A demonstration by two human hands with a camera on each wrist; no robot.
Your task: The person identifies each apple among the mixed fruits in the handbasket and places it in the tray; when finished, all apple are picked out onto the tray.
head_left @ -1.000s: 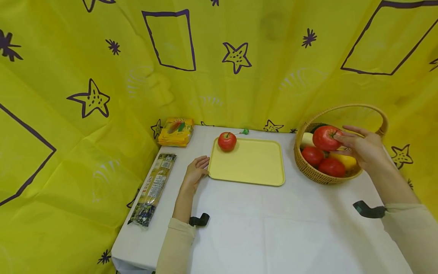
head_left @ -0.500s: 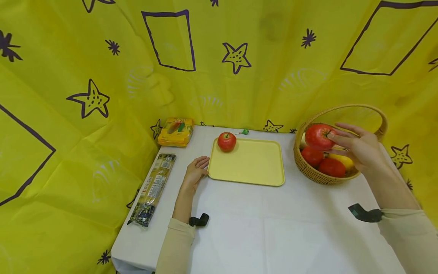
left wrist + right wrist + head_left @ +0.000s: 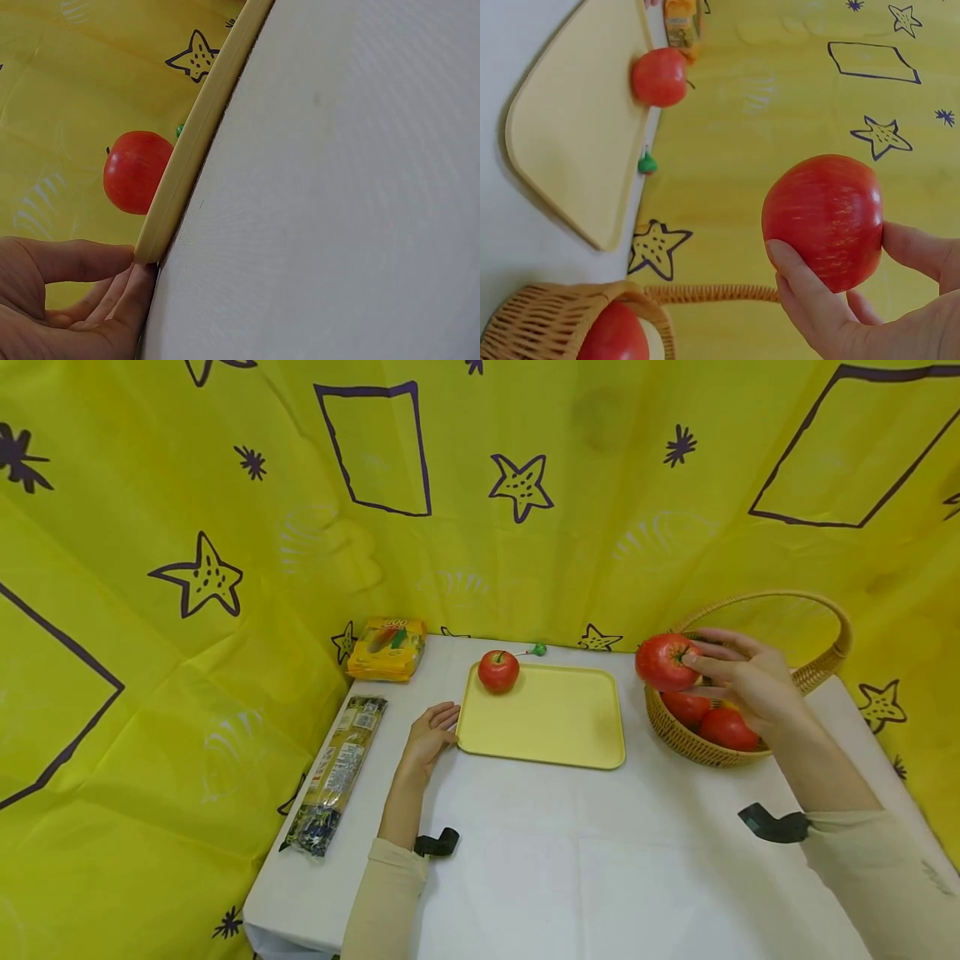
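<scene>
My right hand grips a red apple between thumb and fingers, above the left rim of a wicker basket. The right wrist view shows this apple close up, with red streaks and yellowish flecks. At the near left corner of a pale yellow tray, my left hand holds the edge. In the left wrist view its thumb presses the tray's rim, with the other fingers low beside the tablecloth. Another red apple sits at the tray's far left corner.
More red fruit lies in the basket, whose tall handle arches above it. On the left are a yellow packet and a long clear-wrapped package. A small green item lies behind the tray. A yellow curtain hangs behind.
My right hand has carried the apple left, from over the basket's middle to its left rim. My left hand and the tray have stayed put.
</scene>
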